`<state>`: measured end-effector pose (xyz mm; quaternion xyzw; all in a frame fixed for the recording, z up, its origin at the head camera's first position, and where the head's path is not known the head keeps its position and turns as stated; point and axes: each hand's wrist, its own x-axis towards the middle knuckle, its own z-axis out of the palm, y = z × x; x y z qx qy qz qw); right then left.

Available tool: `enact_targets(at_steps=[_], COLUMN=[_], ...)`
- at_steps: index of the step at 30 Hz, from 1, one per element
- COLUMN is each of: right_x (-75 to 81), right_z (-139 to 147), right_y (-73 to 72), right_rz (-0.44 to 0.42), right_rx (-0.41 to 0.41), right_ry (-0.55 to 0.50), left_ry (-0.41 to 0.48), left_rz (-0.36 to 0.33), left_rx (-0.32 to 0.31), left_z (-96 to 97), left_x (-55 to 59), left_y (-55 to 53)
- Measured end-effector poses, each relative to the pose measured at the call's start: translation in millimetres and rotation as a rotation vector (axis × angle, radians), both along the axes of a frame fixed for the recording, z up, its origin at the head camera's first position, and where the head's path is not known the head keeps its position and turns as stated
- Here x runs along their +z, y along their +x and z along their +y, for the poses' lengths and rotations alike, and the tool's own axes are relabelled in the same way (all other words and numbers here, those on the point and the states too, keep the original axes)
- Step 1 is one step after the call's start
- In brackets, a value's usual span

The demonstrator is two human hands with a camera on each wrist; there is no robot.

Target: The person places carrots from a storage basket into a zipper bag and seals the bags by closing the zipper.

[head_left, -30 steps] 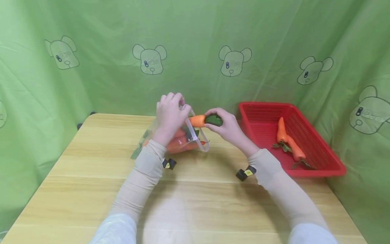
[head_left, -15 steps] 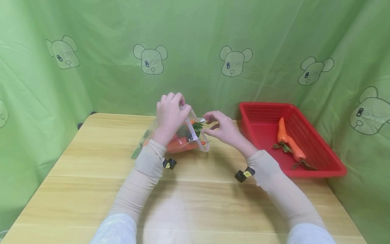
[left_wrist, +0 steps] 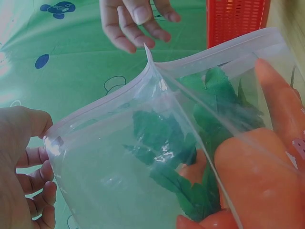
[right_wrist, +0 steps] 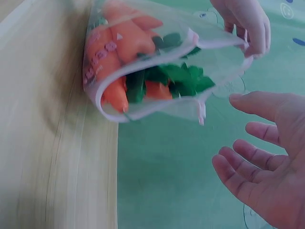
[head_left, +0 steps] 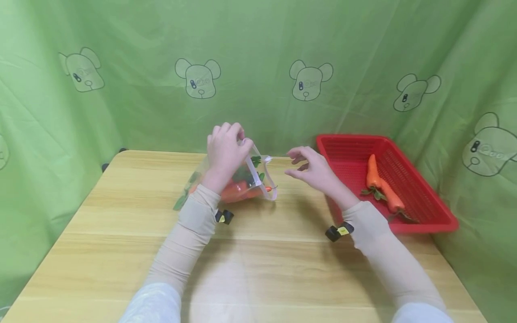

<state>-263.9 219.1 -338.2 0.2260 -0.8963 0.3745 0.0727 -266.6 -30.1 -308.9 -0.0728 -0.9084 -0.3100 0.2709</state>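
Note:
A clear zip bag (head_left: 257, 176) lies on its side on the table, its mouth gaping toward the right. Several orange carrots (left_wrist: 250, 167) with green leafy tops (right_wrist: 183, 78) fill it, seen through the plastic. My left hand (head_left: 227, 152) pinches the upper corner of the bag's mouth between thumb and forefinger. To the right of the bag, my right hand (head_left: 313, 169) hovers with fingers spread and nothing in them. In the right wrist view its thumb and loosely bent fingers face the bag's opening.
A red plastic basket (head_left: 424, 188) stands at the right of the wooden table (head_left: 258, 269). Inside it lie two more carrots (head_left: 391, 195), end against end. A green curtain (head_left: 258, 112) with bear-head outlines hangs behind the table and along its sides.
The right hand pushed a carrot into the bag, let go of it and drew back right toward the basket. The left hand stayed at the bag's corner.

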Motion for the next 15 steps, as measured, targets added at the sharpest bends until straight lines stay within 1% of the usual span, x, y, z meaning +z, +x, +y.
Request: enact_targets(at_steps=[4,9,15], right_x=[-0.5,0.0,5.6], right_z=[17,41,66], right_y=[0.1,1.7,5.7], right_rz=[0.014,0.008,0.005], right_rx=[-0.041,-0.095,-0.178], right_ry=[0.001,0.017,0.061], left_ry=[-0.001,-0.005,-0.002], left_rz=[-0.009,-0.011,-0.015], left_rx=[0.0,0.002,0.0], left_z=[0.3,0.9,0.2], left_x=[0.7,0.9,0.0], left_y=[0.4,0.5,0.1])
